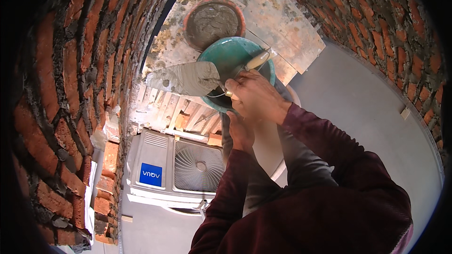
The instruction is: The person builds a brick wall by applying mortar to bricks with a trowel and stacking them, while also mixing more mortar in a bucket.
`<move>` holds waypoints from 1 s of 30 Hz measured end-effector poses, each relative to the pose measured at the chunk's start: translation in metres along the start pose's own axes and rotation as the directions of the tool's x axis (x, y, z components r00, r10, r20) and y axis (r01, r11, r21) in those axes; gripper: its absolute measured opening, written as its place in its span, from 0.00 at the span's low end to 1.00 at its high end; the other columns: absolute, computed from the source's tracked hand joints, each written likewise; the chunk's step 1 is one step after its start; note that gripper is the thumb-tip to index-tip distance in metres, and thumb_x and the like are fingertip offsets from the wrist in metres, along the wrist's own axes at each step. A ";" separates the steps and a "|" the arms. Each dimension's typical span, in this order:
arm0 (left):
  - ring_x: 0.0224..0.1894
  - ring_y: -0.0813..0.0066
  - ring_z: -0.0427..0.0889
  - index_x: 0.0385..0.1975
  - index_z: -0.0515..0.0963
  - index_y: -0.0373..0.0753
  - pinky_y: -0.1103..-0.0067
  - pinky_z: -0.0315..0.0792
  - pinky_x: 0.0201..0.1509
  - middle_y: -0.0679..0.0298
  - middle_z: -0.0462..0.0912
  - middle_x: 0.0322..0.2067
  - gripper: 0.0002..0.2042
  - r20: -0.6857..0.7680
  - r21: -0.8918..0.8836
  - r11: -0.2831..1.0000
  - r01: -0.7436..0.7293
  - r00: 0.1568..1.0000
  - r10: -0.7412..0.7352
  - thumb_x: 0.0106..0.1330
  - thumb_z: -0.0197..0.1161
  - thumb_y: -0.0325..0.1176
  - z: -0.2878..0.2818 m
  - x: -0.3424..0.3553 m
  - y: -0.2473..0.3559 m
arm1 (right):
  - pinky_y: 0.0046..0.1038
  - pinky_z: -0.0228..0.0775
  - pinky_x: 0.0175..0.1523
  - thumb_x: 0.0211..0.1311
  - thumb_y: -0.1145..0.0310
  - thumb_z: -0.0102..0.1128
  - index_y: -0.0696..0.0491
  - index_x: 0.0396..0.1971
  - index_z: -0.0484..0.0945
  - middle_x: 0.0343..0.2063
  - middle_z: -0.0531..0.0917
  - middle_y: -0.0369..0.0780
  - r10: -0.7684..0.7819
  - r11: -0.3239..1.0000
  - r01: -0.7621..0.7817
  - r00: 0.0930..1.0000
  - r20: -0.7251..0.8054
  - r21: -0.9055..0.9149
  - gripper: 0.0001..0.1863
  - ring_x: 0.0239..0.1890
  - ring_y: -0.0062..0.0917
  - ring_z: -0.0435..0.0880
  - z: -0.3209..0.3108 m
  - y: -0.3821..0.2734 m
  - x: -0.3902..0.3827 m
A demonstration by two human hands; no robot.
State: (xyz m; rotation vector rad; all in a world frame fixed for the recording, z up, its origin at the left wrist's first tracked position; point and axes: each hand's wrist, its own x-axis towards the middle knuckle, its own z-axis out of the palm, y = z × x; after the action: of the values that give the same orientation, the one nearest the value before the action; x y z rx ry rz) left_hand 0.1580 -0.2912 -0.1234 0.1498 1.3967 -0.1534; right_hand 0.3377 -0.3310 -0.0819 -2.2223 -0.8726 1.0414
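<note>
My right hand (pixel 259 95) is closed over the near side of a green bucket (pixel 221 49), gripping a trowel. The broad blade of the trowel (pixel 183 79), coated with wet grey mortar, sticks out to the left beyond the bucket's rim. Just past my fingers, a pale wooden handle (pixel 260 59) of another tool leans at the bucket's far right; its lower end is hidden. My left hand (pixel 241 132) is at the near rim of the bucket, its fingers bent against it and partly hidden. A round tub (pixel 239 13) of grey mortar stands behind the bucket.
Rough brick walls rise at left (pixel 44 56) and right (pixel 372 23). Mortar-spotted boards (pixel 273 14) lie under the tub. A white outdoor air-conditioner unit (pixel 150 153) stands to the near left, beside wooden slats (pixel 162 106). Grey floor (pixel 358 99) spreads to the right.
</note>
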 end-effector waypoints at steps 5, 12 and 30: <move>0.58 0.65 0.74 0.59 0.65 0.36 0.68 0.70 0.63 0.58 0.73 0.57 0.24 0.008 -0.030 1.000 -0.005 1.000 0.005 0.76 0.38 0.49 0.005 -0.003 -0.005 | 0.38 0.67 0.52 0.41 0.69 0.59 0.61 0.37 0.73 0.31 0.81 0.51 -0.013 1.000 0.014 1.000 -0.021 0.010 0.19 0.41 0.44 0.80 0.000 0.004 -0.007; 0.48 0.67 0.77 0.53 0.69 0.33 0.74 0.73 0.51 0.59 0.76 0.45 0.24 0.082 0.243 0.970 -0.029 0.997 0.009 0.76 0.39 0.50 -0.007 0.014 -0.030 | 0.41 0.68 0.51 0.47 0.72 0.54 0.63 0.38 0.71 0.30 0.80 0.52 0.107 0.994 -0.107 0.994 -0.010 0.039 0.16 0.39 0.46 0.80 -0.035 0.018 -0.076; 0.54 0.61 0.75 0.56 0.71 0.31 0.73 0.66 0.59 0.49 0.77 0.51 0.27 0.443 0.805 -0.030 -0.592 0.567 0.695 0.73 0.48 0.50 0.021 0.305 0.187 | 0.27 0.68 0.40 0.48 0.78 0.58 0.55 0.35 0.71 0.31 0.72 0.38 0.541 0.838 -0.502 0.814 -0.210 0.213 0.12 0.32 0.25 0.70 -0.015 0.253 -0.115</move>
State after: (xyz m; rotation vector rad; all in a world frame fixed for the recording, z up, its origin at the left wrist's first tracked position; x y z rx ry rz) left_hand 0.2658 -0.1175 -0.4181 1.8564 0.9962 -0.1100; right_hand 0.3756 -0.5828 -0.1941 -2.4543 -0.0474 0.9652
